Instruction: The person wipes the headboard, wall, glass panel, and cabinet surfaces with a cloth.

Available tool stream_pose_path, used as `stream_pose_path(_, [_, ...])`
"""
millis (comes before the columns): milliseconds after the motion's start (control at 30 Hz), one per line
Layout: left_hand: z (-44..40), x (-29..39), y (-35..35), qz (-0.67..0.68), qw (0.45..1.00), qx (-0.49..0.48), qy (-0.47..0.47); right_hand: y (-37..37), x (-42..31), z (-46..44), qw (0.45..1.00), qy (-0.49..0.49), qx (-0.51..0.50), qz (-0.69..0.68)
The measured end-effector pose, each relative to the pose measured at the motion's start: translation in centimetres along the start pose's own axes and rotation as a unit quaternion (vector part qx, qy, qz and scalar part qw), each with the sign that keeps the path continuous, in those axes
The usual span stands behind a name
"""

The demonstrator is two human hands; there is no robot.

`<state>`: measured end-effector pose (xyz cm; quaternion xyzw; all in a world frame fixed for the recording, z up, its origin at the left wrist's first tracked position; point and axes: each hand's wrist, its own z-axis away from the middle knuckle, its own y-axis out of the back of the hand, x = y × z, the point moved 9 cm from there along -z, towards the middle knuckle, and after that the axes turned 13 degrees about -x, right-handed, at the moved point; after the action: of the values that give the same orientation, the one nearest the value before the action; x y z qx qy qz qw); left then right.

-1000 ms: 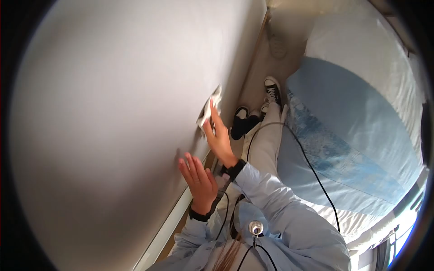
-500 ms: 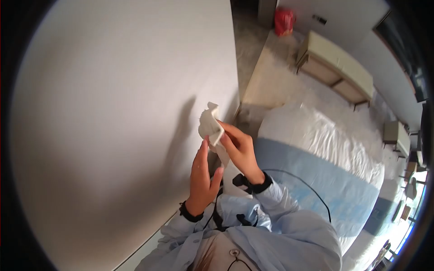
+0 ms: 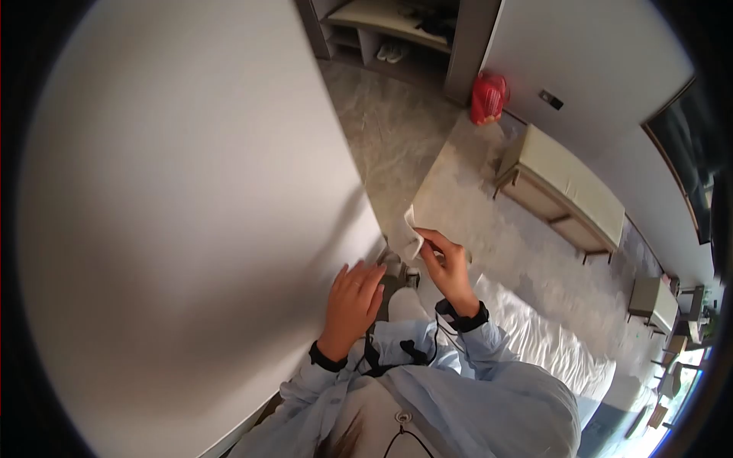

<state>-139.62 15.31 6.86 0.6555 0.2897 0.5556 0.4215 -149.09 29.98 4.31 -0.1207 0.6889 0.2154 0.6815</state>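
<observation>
My right hand point(image 3: 449, 269) pinches a folded off-white sheet point(image 3: 413, 238) between thumb and fingers. It is thin, with a wavy edge, and looks like a tissue or cloth; I cannot tell which. My left hand point(image 3: 353, 299) is apart from it, fingers extended and holding nothing, close to the large pale wall point(image 3: 206, 191). Dark bands circle both wrists below the light blue sleeves. Under my hands, my feet and lower legs are partly visible.
The wall's edge runs beside me on the left. A bed with white bedding point(image 3: 534, 320) lies to the right. Farther off are a cream bench point(image 3: 565, 183), a red bag point(image 3: 489, 98), a cabinet with shoes point(image 3: 391, 53) and a wall-mounted screen point(image 3: 682, 153).
My left hand has come off the sheet, and my right hand alone now holds it, farther right. The view has swung toward the doorway, bringing the shoe cabinet into sight.
</observation>
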Motion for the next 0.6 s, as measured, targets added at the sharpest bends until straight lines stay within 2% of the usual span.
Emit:
stream_pose_path(133, [-5.4,0.4,1.0,-0.039,0.999,0.034,0.008,4.5,-0.3,-6.6,0.992,0.104,-0.034,0.059])
stream_pose_path(167, [-6.2,0.7,1.9,-0.043,0.998,0.039,0.011,4.8,-0.1,-8.0,0.992,0.102,-0.050,0.056])
stream_pose_path(233, [-5.2,1.1,3.2,-0.060,0.996,0.061,0.023,4.2,-0.3,-9.4,0.992,0.079,-0.051,-0.086])
stream_pose_path(267, [-4.7,1.3,3.4,-0.048,0.996,0.067,0.032,3.8,-1.5,-9.4,0.980,0.106,-0.041,-0.166])
stream_pose_path(433, [-6.9,0.9,3.9,-0.035,0.998,0.055,0.022,4.4,-3.3,-12.2,0.972,0.133,-0.013,-0.192])
stream_pose_path(500, [-7.3,0.6,3.1,0.002,0.999,0.047,0.024,4.2,-2.7,-12.4,0.976,0.111,-0.006,-0.187])
stream_pose_path(600, [-8.9,-0.2,3.8,-0.019,0.996,0.061,0.064,4.3,-2.2,-15.8,0.964,0.095,-0.052,-0.241])
